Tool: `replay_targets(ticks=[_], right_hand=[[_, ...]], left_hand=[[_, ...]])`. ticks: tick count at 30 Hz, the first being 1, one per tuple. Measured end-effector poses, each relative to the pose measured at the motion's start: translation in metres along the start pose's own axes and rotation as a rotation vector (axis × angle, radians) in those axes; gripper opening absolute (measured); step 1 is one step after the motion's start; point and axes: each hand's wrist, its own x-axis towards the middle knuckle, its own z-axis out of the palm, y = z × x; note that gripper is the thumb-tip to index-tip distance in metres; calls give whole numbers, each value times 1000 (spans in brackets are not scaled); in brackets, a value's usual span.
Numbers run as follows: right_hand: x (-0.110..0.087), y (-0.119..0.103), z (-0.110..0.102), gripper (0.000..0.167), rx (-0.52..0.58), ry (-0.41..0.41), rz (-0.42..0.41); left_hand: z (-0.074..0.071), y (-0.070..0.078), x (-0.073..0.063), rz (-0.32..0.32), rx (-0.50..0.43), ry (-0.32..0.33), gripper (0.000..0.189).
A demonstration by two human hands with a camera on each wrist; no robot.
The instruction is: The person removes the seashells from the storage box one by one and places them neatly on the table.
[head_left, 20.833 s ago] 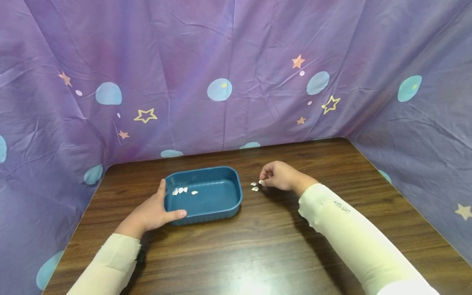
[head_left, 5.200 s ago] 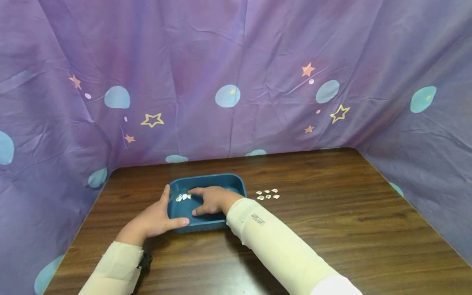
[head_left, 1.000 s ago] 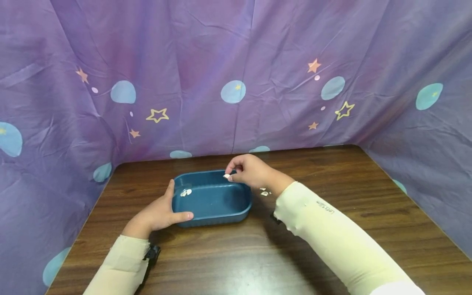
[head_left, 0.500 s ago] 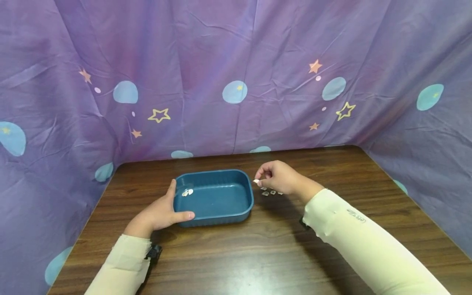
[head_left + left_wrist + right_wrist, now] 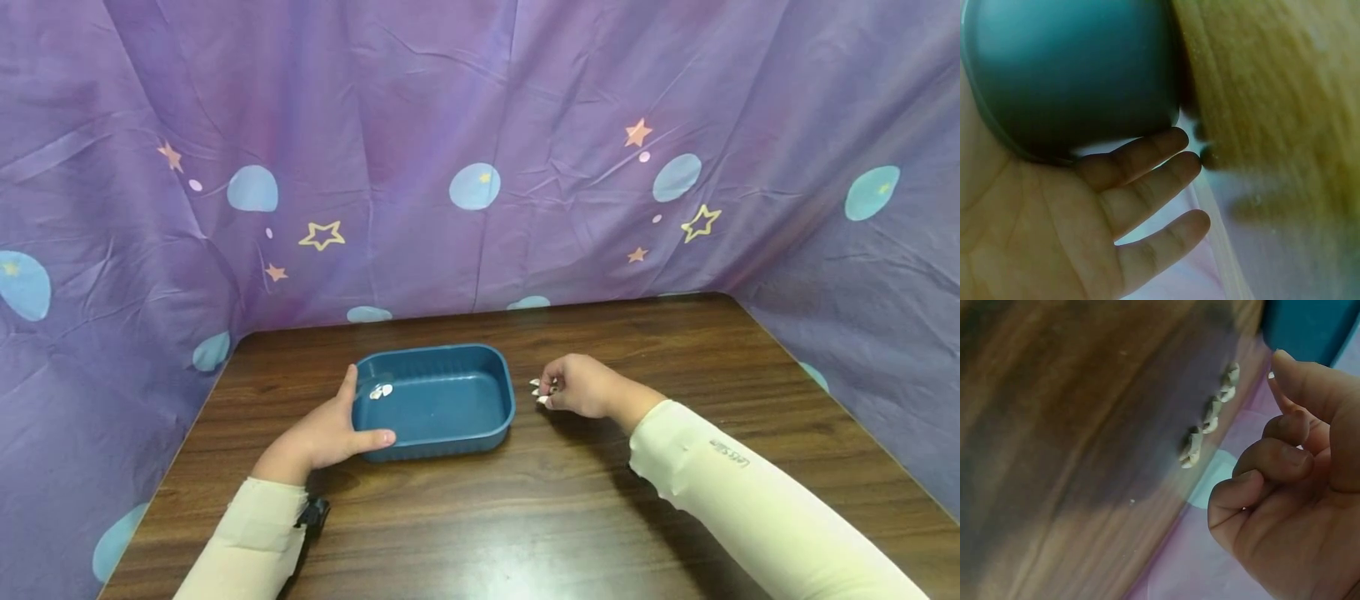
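A blue rectangular plastic basin (image 5: 450,442) stands on the table. My left hand (image 5: 318,433) holds its left end, thumb over the near rim and fingers along the end wall. In the left wrist view, the fingers (image 5: 1150,194) lie beside the basin's wall. A few small white seashells (image 5: 381,391) lie inside, near the left end. Right of the basin, my right hand (image 5: 588,387) pinches a small white seashell (image 5: 542,401) just above the tabletop. More shells (image 5: 1211,415) lie in a line on the wood below it in the right wrist view, partly hidden by the hand in the head view.
The brown wood-grain table (image 5: 465,517) has a back edge close to a purple curtain (image 5: 405,125) printed with stars and blobs. The curtain also hangs along both sides. A black strap piece (image 5: 313,512) shows at the left wrist.
Over the longer span, shells inside the basin became fewer and those on the table more. Since half a second ago, my right hand has lowered its shell toward the near side; the left hand stays put.
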Motion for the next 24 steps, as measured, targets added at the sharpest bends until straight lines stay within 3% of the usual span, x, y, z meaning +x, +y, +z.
replay_targets(ticks=[4, 11, 18, 24], right_hand=[[1, 3, 6, 13, -80, -18, 24], [0, 2, 11, 14, -191, -3, -17], [-2, 2, 8, 13, -181, 1, 30], [-1, 1, 9, 16, -162, 2, 24]], left_hand=[[1, -1, 0, 12, -2, 2, 139], [3, -2, 2, 6, 0, 4, 138], [1, 0, 0, 11, 10, 10, 137], [0, 2, -1, -6, 13, 7, 137]])
